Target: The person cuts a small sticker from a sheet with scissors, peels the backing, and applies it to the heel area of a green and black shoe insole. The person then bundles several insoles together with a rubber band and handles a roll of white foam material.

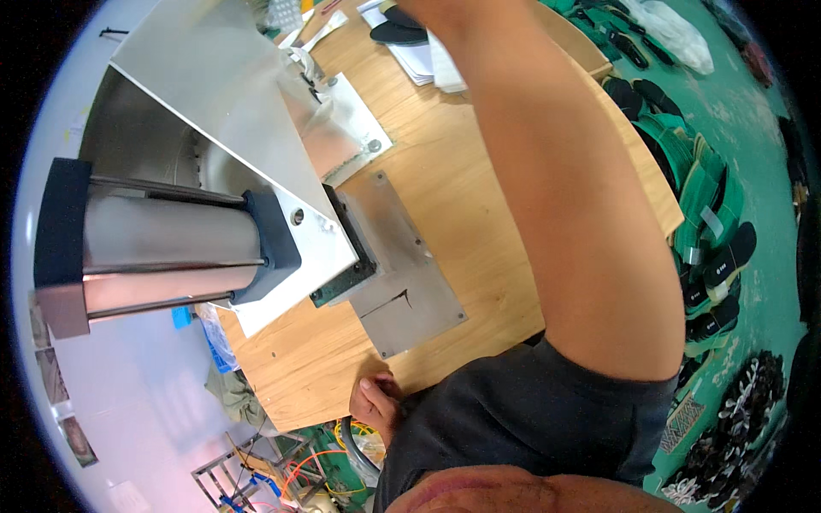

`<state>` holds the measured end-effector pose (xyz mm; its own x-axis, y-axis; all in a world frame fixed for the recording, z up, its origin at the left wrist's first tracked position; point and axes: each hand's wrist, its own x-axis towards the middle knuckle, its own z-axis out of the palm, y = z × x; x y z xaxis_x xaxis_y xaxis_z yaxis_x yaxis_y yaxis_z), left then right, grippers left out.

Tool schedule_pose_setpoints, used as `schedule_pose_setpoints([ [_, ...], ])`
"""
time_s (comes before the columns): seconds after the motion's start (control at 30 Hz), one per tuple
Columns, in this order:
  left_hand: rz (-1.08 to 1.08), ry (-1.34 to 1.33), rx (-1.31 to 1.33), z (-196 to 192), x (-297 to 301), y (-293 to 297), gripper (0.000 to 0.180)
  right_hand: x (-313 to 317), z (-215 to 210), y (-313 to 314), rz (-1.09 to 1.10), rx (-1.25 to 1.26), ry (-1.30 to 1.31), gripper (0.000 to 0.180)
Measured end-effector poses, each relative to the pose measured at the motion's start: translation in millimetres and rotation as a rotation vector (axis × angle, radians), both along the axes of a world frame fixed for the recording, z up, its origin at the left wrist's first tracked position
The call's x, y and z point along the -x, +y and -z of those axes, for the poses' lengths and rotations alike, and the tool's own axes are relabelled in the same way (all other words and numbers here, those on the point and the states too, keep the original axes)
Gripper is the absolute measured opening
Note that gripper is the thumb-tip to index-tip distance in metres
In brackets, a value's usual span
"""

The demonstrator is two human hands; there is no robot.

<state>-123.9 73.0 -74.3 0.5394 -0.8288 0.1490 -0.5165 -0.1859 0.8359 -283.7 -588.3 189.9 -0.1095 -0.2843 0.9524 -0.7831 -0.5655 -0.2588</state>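
Fingers [369, 386] of the left hand [376, 402] curl over the near edge of the bench [479, 222], the thumb lying on the wood and the rest wrapped under the lip, so the hand grips the bench edge itself and nothing loose. The right arm [556, 188] stretches up and away across the bench toward its far side; the right hand passes out of the top of the view near a stack of white sheets [419, 56], and I cannot tell whether its fingers are closed or slack. Just beyond the left hand a grey metal plate [402, 282] lies flat on the wood, with a dark green block [355, 256] sitting on its left part. Over that block hangs the press [222, 111], a slanted steel sheet with a thick cylinder [162, 244] capped in dark blue at both ends. Farther back a white plate [359, 120] carries what looks like a tan pad, though the glare makes this uncertain. A dark insole [398, 32] rests on the white sheets. Right of the bench, on the green floor [744, 111], lie piles of green and black insoles [710, 231].
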Motion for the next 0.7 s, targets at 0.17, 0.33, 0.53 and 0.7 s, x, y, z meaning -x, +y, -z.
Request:
schedule_pose_setpoints([
  [0.17,-0.04,-0.114,-0.009,4.2,0.2,6.2,0.041,-46.3,195.1,29.5,-0.087,-0.362,0.31,0.023],
  [0.33,0.078,-0.385,-0.015,2.4,-4.5,-1.4,0.032,-31.5,269.7,57.6,-0.193,-0.588,0.388,0.03],
  [0.53,0.229,-0.306,-0.092,-12.1,-8.7,-1.4,0.042,-4.0,226.4,32.7,-0.212,-0.712,0.464,0.043],
  [0.7,0.318,-0.373,-0.015,4.2,-24.4,9.4,0.037,46.0,188.0,43.3,-0.135,-0.581,0.338,0.029],
])
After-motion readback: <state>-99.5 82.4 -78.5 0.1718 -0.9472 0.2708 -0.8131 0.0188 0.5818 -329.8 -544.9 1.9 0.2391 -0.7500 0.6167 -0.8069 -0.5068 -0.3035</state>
